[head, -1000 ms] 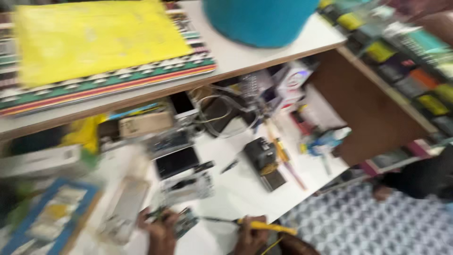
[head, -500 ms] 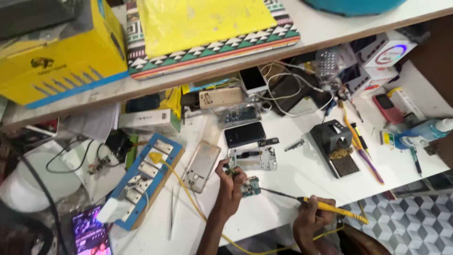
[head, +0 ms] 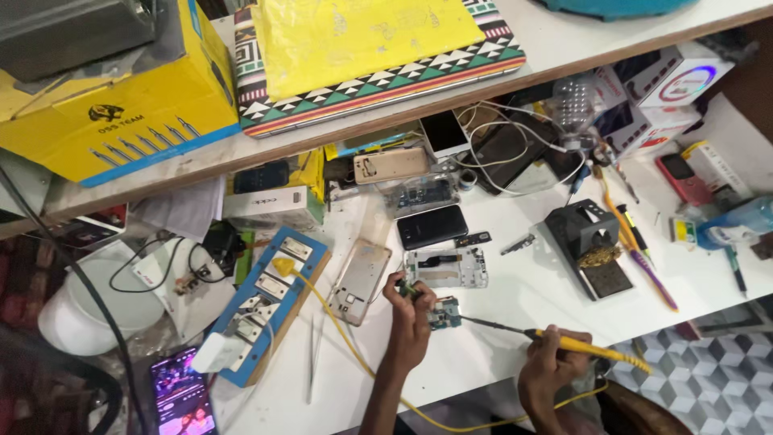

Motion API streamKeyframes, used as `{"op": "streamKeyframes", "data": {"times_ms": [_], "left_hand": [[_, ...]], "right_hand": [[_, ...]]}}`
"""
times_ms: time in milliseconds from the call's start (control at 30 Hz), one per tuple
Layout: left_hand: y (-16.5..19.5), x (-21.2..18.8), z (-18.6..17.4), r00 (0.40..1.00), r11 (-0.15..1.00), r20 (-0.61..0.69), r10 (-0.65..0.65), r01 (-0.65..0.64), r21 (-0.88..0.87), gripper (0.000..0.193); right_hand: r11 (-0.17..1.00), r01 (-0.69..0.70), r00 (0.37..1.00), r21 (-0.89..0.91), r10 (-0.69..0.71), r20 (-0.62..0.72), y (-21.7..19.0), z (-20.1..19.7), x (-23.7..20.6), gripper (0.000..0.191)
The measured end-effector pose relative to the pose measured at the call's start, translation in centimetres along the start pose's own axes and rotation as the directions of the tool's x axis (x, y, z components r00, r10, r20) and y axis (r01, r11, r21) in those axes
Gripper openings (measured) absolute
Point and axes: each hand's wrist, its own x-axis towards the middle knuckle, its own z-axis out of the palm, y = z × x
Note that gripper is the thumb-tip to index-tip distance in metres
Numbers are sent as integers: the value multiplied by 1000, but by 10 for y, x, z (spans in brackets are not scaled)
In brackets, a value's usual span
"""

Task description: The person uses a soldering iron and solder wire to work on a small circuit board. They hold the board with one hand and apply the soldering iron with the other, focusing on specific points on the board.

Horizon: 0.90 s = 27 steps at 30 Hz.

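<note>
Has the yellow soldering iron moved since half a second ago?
No. The soldering iron keeps its tip at the small circuit board, beside the white phone frame.

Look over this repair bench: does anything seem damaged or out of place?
Yes. An opened phone frame lies with its insides bare beside the left hand, a loose back cover rests askew nearby, and cables tangle under the shelf.

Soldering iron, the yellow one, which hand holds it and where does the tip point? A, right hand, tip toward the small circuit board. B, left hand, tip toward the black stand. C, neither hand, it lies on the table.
A: the right hand grips the soldering iron, whose tip reaches the circuit board that the left hand steadies.
</note>
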Motion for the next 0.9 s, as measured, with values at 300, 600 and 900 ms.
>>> {"op": "streamKeyframes", "data": {"times_ms": [300, 600, 900], "left_hand": [[5, -2, 0, 999, 1000, 27, 16, -16, -1, 38], [6, -7, 2, 998, 998, -33, -56, 57, 8, 44], [-9, -12, 6, 998, 998, -67, -6, 11, 69, 46]], "right_hand": [[993, -100, 995, 68, 101, -24, 5, -5, 0, 11], [996, -87, 996, 9, 87, -16, 8, 0, -7, 10], [995, -82, 995, 48, 85, -56, 6, 1, -5, 14]]}}
